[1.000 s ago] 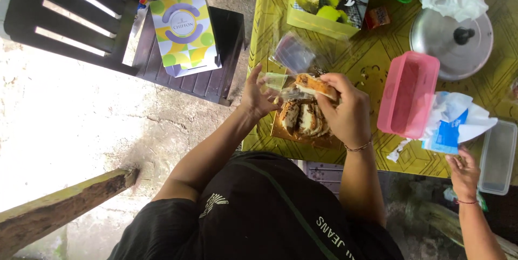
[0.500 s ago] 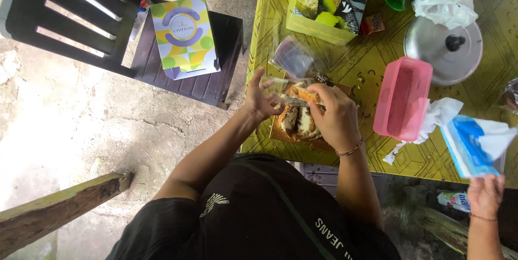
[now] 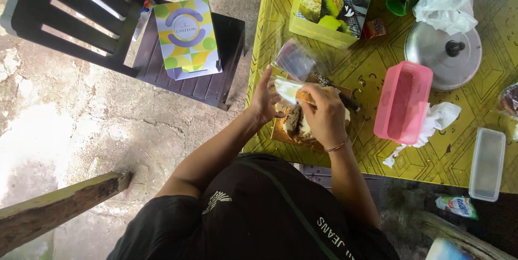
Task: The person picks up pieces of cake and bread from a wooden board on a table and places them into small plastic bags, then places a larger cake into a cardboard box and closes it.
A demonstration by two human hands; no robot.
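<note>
Yellow tablecloth (image 3: 372, 60) at centre: left hand (image 3: 264, 100) pinches one clear bag (image 3: 286, 88) open, right hand (image 3: 324, 114) grips one cake slice (image 3: 303, 97) at its mouth, above the cut cake (image 3: 295, 125). Two printed boxes: one on the chair (image 3: 186, 36) at ten o'clock, one at twelve (image 3: 330, 2). One pink tub (image 3: 403, 100), one pot lid (image 3: 443, 55) at two.
</note>
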